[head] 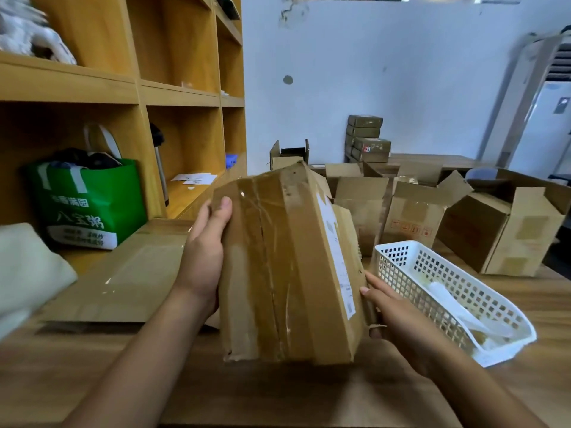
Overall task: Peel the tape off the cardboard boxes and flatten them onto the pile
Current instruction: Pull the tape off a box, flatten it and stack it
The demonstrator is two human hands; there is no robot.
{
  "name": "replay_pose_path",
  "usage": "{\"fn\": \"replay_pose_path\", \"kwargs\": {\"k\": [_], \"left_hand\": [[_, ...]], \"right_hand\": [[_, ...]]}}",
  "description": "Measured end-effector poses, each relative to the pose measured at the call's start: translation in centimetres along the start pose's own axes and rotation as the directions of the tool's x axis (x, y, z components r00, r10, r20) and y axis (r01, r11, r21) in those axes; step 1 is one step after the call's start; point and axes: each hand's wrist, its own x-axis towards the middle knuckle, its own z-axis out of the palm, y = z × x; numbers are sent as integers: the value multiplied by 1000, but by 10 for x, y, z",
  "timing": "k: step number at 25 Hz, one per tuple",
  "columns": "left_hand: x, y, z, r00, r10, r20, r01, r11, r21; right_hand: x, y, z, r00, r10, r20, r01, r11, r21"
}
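A worn cardboard box (pixel 287 267) stands tilted on the wooden table (pixel 278 396), with brown tape strips over its face and a white label on its right side. My left hand (pixel 205 251) grips its left edge, thumb over the taped face. At the box's lower right edge my right hand (pixel 398 319) holds on, fingers partly hidden behind it. A flattened cardboard sheet (pixel 129 276) lies on the table to the left.
A white plastic basket (pixel 448 291) holding tape scraps sits to the right. Several open cardboard boxes (pixel 417 217) stand behind it, and stacked parcels (pixel 367 140) sit farther back. A green bag (pixel 89 205) sits in the wooden shelf unit on the left.
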Motion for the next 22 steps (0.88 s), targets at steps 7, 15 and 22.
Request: {"fn": "replay_pose_path", "kwargs": {"k": [7,15,22], "left_hand": [[-15,-9,33,956,183,231,-210,973,100],[-44,-55,21,848,377,372,-509,773,378],[-26,-36,19,819,415,396,-569,675,471]], "right_hand": [[14,10,9,986,-163,-41,149,962,-229],[-17,-20,7,993,-86,82,77,992,99],[-29,-39,-9,982,-187,23,186,982,22]]}}
